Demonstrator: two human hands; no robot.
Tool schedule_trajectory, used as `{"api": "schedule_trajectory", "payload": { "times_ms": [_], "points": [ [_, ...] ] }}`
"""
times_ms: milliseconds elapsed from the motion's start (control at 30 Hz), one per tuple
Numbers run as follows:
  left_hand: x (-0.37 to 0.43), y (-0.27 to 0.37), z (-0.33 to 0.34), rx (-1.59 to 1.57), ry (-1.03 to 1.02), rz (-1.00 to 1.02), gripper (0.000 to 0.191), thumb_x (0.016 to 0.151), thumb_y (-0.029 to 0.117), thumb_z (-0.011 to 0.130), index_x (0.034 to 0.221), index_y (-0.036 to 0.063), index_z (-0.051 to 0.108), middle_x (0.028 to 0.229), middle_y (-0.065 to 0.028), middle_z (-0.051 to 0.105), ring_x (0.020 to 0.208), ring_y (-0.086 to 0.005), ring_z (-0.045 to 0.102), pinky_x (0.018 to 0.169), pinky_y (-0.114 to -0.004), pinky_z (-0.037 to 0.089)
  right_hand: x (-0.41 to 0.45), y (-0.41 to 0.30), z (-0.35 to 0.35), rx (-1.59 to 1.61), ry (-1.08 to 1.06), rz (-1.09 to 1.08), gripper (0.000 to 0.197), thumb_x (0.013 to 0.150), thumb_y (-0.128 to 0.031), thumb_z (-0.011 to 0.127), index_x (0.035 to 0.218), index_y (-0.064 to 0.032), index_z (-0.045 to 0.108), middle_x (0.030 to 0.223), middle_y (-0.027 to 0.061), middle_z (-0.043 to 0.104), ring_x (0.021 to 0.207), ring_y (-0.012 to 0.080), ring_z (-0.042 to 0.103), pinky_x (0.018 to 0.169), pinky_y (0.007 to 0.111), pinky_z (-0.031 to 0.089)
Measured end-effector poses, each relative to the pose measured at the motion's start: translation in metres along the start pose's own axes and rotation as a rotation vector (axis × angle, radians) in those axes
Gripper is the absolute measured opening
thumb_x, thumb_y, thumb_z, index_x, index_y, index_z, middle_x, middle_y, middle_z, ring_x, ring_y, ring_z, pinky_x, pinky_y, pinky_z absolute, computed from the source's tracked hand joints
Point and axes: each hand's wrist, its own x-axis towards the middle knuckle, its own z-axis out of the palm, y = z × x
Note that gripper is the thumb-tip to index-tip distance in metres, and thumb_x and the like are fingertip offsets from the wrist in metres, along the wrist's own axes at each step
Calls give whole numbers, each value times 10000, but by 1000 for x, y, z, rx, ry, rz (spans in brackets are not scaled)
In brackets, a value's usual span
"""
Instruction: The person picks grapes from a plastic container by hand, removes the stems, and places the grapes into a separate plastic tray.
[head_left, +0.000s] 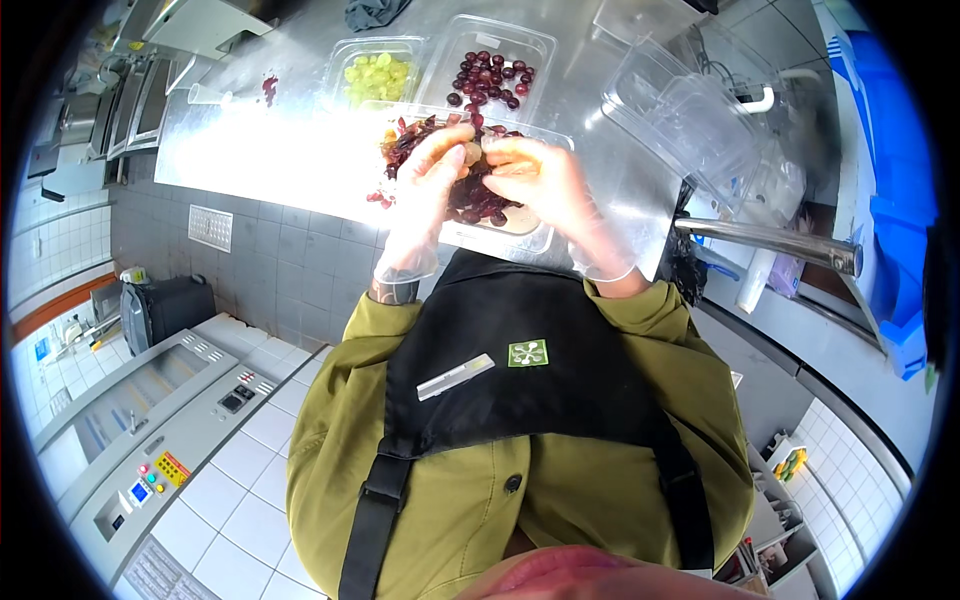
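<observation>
Both my hands wear clear gloves and work close together over a clear plastic tub (487, 241) of dark red grapes and loose grape skins. Between the thumb and fingers of my left hand (429, 176) is a pale, peeled-looking grape (472, 154). My right hand (536, 176) has its fingers bent, with the tips right beside that grape; whether they pinch a bit of skin cannot be made out. Whole dark grapes (471, 217) lie under the hands. Behind stand a tub of whole red grapes (491, 79) and a smaller one of pale green peeled grapes (376, 77).
The steel table (300, 142) has strong glare at left. A red stain (270, 88) and a dark cloth (375, 13) are on it. Clear empty-looking plastic containers (679, 112) stack at the right, above a steel rail (772, 241). A black apron (525, 307) meets the table edge.
</observation>
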Motion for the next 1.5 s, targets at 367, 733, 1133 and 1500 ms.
{"api": "schedule_trajectory", "payload": {
  "times_ms": [367, 733, 1133, 1500],
  "points": [
    [-4, 2, -3, -147, -57, -66, 277, 873, 87, 563, 1135, 0, 570, 1040, -87, 612, 893, -121, 583, 788, -225, 465, 10, 4, 1, 350, -36, 128, 261, 810, 29, 586, 1071, 39, 601, 919, 107, 658, 829, 139, 635, 733, 249, 508],
    [-8, 1, -12, 944, 149, 176, 290, 721, -14, 676, 1002, 44, 635, 927, -93, 639, 785, -152, 617, 720, -273, 501, 39, 18, -28, -393, 99, -151, 201, 772, -43, 632, 968, -63, 675, 897, 97, 678, 784, 150, 645, 703, 258, 504],
    [-4, 8, -12, 686, 189, 327, 316, 704, -149, 442, 882, 33, 629, 896, -96, 644, 770, -209, 598, 726, -293, 485, 209, 72, 4, -1364, -702, -157, 113, 738, -117, 556, 781, -98, 659, 764, 126, 641, 726, 299, 637, 660, 399, 508],
    [8, 14, -16, -3, 203, -67, 253, 850, 9, 513, 1097, 10, 568, 957, -49, 620, 804, -94, 564, 729, -211, 453, 180, 37, -21, -1058, -502, -260, 258, 639, -126, 722, 865, -29, 642, 849, 128, 618, 724, 214, 627, 613, 288, 497]
  ]
}}
